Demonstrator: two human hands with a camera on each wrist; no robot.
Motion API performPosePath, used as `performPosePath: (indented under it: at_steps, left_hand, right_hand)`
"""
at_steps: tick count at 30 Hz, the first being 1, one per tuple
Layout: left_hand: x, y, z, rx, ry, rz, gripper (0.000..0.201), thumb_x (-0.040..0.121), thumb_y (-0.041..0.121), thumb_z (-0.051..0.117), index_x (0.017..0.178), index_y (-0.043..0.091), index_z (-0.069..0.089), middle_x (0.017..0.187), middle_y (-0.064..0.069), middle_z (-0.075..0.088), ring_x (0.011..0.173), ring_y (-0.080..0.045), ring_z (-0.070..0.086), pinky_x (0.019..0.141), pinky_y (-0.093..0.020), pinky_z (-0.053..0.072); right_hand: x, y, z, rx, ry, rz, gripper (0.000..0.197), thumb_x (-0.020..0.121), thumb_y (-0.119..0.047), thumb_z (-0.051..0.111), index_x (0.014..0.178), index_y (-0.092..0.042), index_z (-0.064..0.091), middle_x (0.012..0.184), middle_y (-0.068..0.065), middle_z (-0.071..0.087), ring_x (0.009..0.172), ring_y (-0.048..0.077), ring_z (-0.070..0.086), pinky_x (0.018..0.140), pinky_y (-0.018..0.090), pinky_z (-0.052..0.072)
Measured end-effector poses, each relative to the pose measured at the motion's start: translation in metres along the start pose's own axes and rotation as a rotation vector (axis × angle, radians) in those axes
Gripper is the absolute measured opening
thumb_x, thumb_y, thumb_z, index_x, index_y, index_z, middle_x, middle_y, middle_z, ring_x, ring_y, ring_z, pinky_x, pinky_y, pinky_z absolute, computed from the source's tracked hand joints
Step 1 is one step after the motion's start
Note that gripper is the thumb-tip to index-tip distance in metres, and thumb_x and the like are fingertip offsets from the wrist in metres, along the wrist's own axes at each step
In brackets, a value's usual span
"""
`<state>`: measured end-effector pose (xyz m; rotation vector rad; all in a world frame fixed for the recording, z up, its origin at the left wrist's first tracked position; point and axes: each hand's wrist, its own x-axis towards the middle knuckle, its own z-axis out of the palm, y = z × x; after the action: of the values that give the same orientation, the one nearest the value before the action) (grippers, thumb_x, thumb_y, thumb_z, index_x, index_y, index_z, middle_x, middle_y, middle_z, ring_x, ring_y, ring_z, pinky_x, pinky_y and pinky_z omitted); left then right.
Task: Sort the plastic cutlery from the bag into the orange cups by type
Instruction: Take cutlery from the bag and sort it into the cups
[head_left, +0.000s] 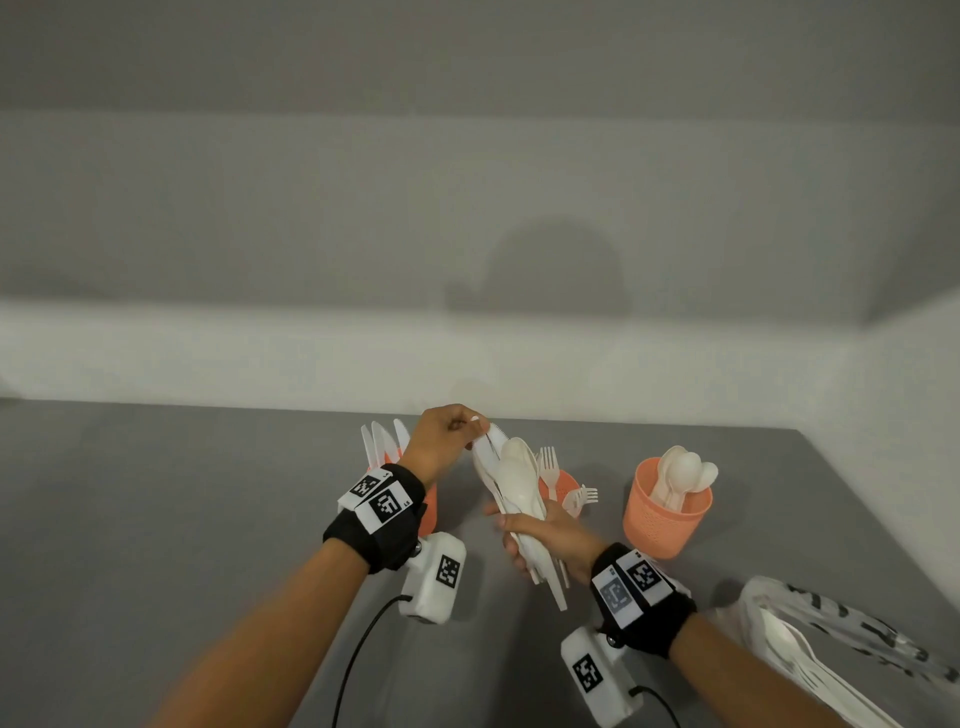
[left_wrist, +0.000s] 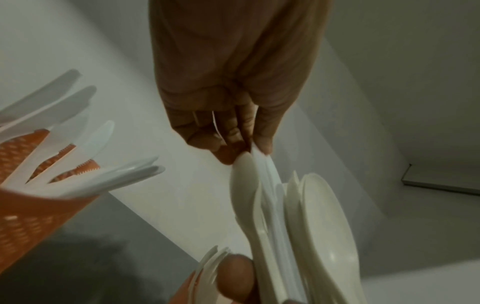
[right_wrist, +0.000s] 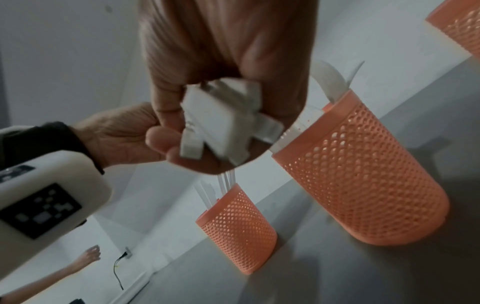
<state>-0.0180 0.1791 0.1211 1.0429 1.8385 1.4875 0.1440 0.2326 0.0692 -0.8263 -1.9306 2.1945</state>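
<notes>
Nearest the camera are the two forearms with their black wrist bands, and between them the grey table (head_left: 208, 519) runs back to the wall.

On the left stands the knife cup (head_left: 427, 512), an orange cup mostly hidden behind the wrist, white blades fanning above it. The left hand (head_left: 441, 441) sits just beside it, thumb and fingertips closed in a pinch on the tip of a knife (head_left: 485, 457) at the top of the bundle (the left wrist view shows the pinch closing on thin blade tips beside a spoon bowl).

In the middle, the right hand (head_left: 545, 535) is wrapped tightly round the handles of the bundle of cutlery (head_left: 514, 488), mixed knives and spoons. Behind it the fork cup (head_left: 563, 486) shows, and further right the spoon cup (head_left: 667, 514). At the far right the plastic bag (head_left: 831, 639) lies on the table with more cutlery inside.

The risk, as I judge it: the pieces nest closely, so pulling one knife may drag a spoon along or loosen the fist and spill the bundle. A slim blade could also slip from so slight a pinch.
</notes>
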Motion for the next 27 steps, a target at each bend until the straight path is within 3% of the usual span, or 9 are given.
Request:
performPosePath:
  at_steps: [4,8,11,14,17,19,21,23,27]
  left_hand:
    - [0.004,0.0,-0.002,0.01,0.068,0.002,0.014,0.094,0.009,0.05,0.082,0.006,0.057,0.068,-0.001,0.054,0.058,-0.01,0.047,0.042,-0.005,0.036]
    - [0.004,-0.005,-0.003,0.019,0.176,0.002,0.021,0.095,0.013,0.047,0.075,0.012,0.054,0.067,-0.001,0.056,0.056,-0.01,0.049,0.041,-0.006,0.035]
    - [0.002,-0.007,-0.002,0.005,0.234,-0.008,0.016,0.096,0.017,0.044,0.087,0.008,0.053,0.068,0.0,0.055,0.057,-0.01,0.05,0.047,-0.013,0.038]
    - [0.001,-0.01,-0.002,-0.049,0.208,-0.031,0.021,0.096,0.021,0.046,0.087,0.005,0.055,0.069,-0.002,0.054,0.058,-0.011,0.047,0.054,-0.02,0.036]
    - [-0.005,-0.013,0.001,-0.135,0.141,-0.071,0.02,0.094,0.019,0.051,0.096,0.002,0.062,0.07,0.0,0.054,0.055,-0.004,0.048,0.051,-0.012,0.038]
    - [-0.007,-0.014,0.002,-0.154,0.094,-0.09,0.014,0.093,0.016,0.053,0.092,0.006,0.062,0.07,0.002,0.054,0.053,0.0,0.049,0.05,-0.01,0.038]
    - [-0.006,-0.014,-0.001,-0.111,0.049,-0.109,0.012,0.093,0.016,0.053,0.088,0.008,0.06,0.072,0.001,0.053,0.06,-0.006,0.046,0.053,-0.015,0.036]
    - [-0.004,-0.011,-0.004,-0.102,0.04,-0.108,0.013,0.094,0.016,0.05,0.096,0.006,0.058,0.075,-0.001,0.054,0.064,-0.009,0.045,0.055,-0.017,0.036]
    - [-0.001,0.003,-0.019,-0.234,0.107,-0.091,0.013,0.098,0.015,0.04,0.104,0.006,0.049,0.085,-0.007,0.061,0.073,-0.014,0.059,0.051,-0.016,0.051]
  right_hand:
    - [-0.001,-0.001,-0.003,0.085,-0.05,0.014,0.018,0.093,-0.022,0.053,0.109,-0.022,0.062,0.056,-0.001,0.056,0.048,0.011,0.054,0.048,0.024,0.048]
    - [0.002,0.001,-0.006,0.173,-0.069,0.042,0.025,0.093,-0.032,0.052,0.114,-0.023,0.063,0.058,-0.001,0.054,0.044,0.009,0.05,0.044,0.02,0.044]
    - [0.004,0.004,-0.007,0.176,-0.058,0.039,0.031,0.093,-0.035,0.051,0.119,-0.02,0.061,0.057,-0.002,0.052,0.04,0.007,0.045,0.04,0.018,0.039]
    - [0.006,0.008,-0.008,0.175,-0.057,0.03,0.032,0.093,-0.034,0.051,0.121,-0.021,0.059,0.056,-0.003,0.05,0.039,0.006,0.041,0.039,0.017,0.036]
    - [0.009,0.009,-0.01,0.181,-0.065,0.024,0.03,0.094,-0.034,0.05,0.119,-0.023,0.059,0.054,-0.005,0.047,0.039,0.005,0.036,0.038,0.016,0.032]
    - [0.01,0.01,-0.011,0.173,-0.071,0.026,0.028,0.094,-0.035,0.049,0.118,-0.024,0.06,0.053,-0.006,0.045,0.04,0.005,0.034,0.038,0.016,0.03]
    - [0.011,0.012,-0.012,0.165,-0.076,0.025,0.028,0.093,-0.036,0.05,0.117,-0.025,0.06,0.054,-0.006,0.045,0.04,0.005,0.034,0.038,0.016,0.03]
    - [0.011,0.013,-0.012,0.162,-0.067,0.02,0.029,0.093,-0.036,0.05,0.117,-0.023,0.06,0.055,-0.006,0.046,0.041,0.006,0.035,0.039,0.017,0.03]
    - [0.014,0.013,-0.013,0.126,-0.012,0.031,0.031,0.092,-0.037,0.053,0.113,-0.016,0.059,0.054,-0.006,0.045,0.039,0.005,0.034,0.038,0.017,0.03]
